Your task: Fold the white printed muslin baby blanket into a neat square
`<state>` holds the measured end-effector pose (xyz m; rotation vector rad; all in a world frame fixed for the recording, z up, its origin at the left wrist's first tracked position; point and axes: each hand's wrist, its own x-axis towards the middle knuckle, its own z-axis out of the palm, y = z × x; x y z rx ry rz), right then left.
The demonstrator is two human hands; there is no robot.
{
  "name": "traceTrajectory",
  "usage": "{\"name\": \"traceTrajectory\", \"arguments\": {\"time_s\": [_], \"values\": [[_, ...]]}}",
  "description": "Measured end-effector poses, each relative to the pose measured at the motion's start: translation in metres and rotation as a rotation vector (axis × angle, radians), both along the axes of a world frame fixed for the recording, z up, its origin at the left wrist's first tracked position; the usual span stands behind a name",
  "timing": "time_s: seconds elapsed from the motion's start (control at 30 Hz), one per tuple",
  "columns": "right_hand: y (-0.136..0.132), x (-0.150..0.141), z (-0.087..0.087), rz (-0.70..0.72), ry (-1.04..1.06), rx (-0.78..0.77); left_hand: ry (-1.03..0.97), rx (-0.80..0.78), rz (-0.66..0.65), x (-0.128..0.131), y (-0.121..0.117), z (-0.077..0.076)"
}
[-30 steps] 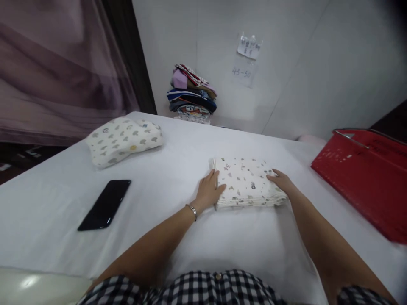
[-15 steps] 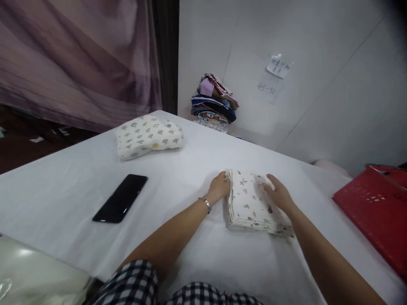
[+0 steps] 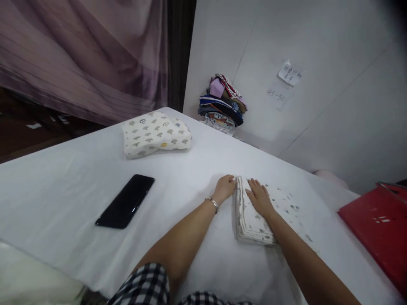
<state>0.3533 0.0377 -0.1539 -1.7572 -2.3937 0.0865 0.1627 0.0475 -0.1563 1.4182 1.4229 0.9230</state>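
A folded white cloth [image 3: 251,218] with small grey and green prints lies in layers on the table in front of me. At its far left corner, my left hand [image 3: 225,187] is closed with curled fingers at the folded edge; the fingertips are partly hidden. A silver bracelet [image 3: 213,203] circles that wrist. My right hand [image 3: 260,197] rests flat on the top layer near the left fold, fingers stretched and slightly spread. Part of the cloth extends to the right beyond my right forearm.
On the white table [image 3: 190,178] are a black phone [image 3: 125,201] at left and a folded mushroom-print cloth [image 3: 155,133] farther back. A red bag [image 3: 375,224] stands at the right edge. Stacked clothes [image 3: 221,101] sit by the wall behind the table.
My right hand has moved left across the cloth and now lies flat near its left fold. The upper layer now spreads farther right. The view has shifted slightly.
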Motion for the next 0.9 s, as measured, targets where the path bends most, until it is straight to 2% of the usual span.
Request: {"name": "traceTrajectory", "arguments": {"time_s": [0.17, 0.27, 0.4, 0.57, 0.73, 0.9], "values": [[0.000, -0.001, -0.001, -0.008, 0.003, 0.005, 0.132, 0.122, 0.020, 0.000, 0.015, 0.016], [0.001, -0.002, 0.000, -0.010, 0.015, 0.007, 0.207, 0.167, -0.024, 0.001, 0.025, 0.022], [0.001, -0.003, 0.001, 0.007, 0.044, 0.007, 0.261, 0.185, -0.158, -0.001, 0.036, 0.018], [0.001, -0.001, 0.001, 0.024, 0.100, 0.019, 0.294, 0.157, -0.240, -0.006, 0.047, 0.015], [0.001, 0.000, 0.001, 0.033, 0.159, 0.006, 0.290, 0.138, -0.291, -0.006, 0.055, 0.020], [0.003, 0.002, -0.001, 0.043, 0.169, 0.011, 0.295, 0.122, -0.279, 0.000, 0.060, 0.019]]}}
